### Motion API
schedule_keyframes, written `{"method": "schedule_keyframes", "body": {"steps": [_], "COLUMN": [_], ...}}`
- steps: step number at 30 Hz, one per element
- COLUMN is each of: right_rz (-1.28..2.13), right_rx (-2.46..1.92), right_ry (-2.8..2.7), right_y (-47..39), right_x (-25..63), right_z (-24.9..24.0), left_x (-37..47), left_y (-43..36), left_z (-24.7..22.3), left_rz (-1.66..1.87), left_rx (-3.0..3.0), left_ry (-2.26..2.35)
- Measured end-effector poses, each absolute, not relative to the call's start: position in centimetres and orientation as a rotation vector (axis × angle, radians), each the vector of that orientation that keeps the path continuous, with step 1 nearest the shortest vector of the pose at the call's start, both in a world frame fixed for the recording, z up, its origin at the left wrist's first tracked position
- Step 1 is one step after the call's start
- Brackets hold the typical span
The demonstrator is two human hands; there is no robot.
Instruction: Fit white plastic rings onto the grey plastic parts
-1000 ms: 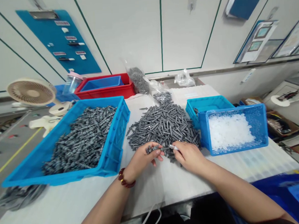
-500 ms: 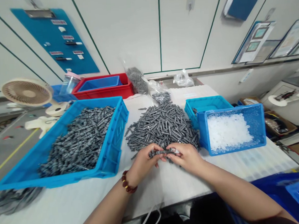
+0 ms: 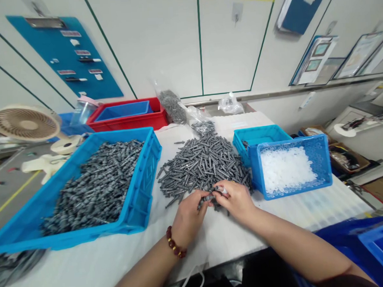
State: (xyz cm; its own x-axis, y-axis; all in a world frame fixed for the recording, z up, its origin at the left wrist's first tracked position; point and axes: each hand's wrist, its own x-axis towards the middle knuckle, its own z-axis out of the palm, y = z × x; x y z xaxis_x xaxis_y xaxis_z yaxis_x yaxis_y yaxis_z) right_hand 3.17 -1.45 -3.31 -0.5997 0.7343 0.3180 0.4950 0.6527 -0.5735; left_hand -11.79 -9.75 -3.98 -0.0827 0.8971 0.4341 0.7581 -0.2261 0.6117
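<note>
My left hand (image 3: 188, 215) is closed around a short grey ribbed rod-shaped part (image 3: 205, 198), held roughly level. Close by on its right, my right hand (image 3: 239, 202) pinches a small cylinder (image 3: 220, 189) with a grey end and a pale end; its exact kind cannot be made out. Fingers partly cover both pieces, and I cannot tell whether they touch each other. Just beyond the hands spreads a loose pile of grey rod-shaped parts (image 3: 204, 162) on the white-covered table (image 3: 172, 259).
A large blue bin (image 3: 150, 172) of similar grey parts stands left. At right, a tilted blue box (image 3: 258, 172) holds small white rings, before a teal bin (image 3: 262, 132). Behind are bagged parts (image 3: 172, 105), a red crate (image 3: 159, 115) and a fan (image 3: 26, 123).
The view has shifted slightly. The left hand's part now sits lower and apart from the right hand's cylinder, which is tilted up more; earlier the two pieces were nearly in line.
</note>
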Motion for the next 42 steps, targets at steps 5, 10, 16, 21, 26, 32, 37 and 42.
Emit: {"method": "schedule_keyframes", "body": {"steps": [5, 10, 16, 21, 26, 32, 37, 42], "right_rz": [0.528, 0.562, 0.555, 0.514, 0.522, 0.57, 0.54, 0.492], "right_rx": [-0.961, -0.98, -1.051, -1.065, -1.029, -0.973, -0.965, -1.037], "right_ry": [-2.35, -2.319, -2.3, -2.299, -2.283, -2.31, -2.429, -2.489], "right_y": [-1.7, -1.8, -2.0, -2.0, -2.1, -2.2, -2.2, -2.0], "right_x": [3.0, 2.8, 2.4, 2.3, 2.3, 2.4, 2.7, 2.6], "right_z": [-3.5, -3.6, -3.5, -3.6, -3.8, -3.5, -3.0, -3.0], "left_x": [-11.4, -11.3, -11.1, -11.2, -10.8, -10.7, -11.2, -11.2], "left_y": [-10.0, -10.0, -9.9, -9.9, -9.9, -9.7, -9.6, -9.7], "left_z": [-4.3, -4.2, -4.3, -4.2, -4.2, -4.6, -4.4, -4.7], "left_rz": [1.247, 1.119, 1.032, 1.03, 1.037, 1.027, 0.986, 0.864], "left_rx": [2.478, 2.676, 2.696, 2.702, 2.733, 2.77, 2.734, 2.832], "left_ry": [1.865, 1.909, 1.967, 1.969, 2.01, 1.956, 2.005, 2.056]}}
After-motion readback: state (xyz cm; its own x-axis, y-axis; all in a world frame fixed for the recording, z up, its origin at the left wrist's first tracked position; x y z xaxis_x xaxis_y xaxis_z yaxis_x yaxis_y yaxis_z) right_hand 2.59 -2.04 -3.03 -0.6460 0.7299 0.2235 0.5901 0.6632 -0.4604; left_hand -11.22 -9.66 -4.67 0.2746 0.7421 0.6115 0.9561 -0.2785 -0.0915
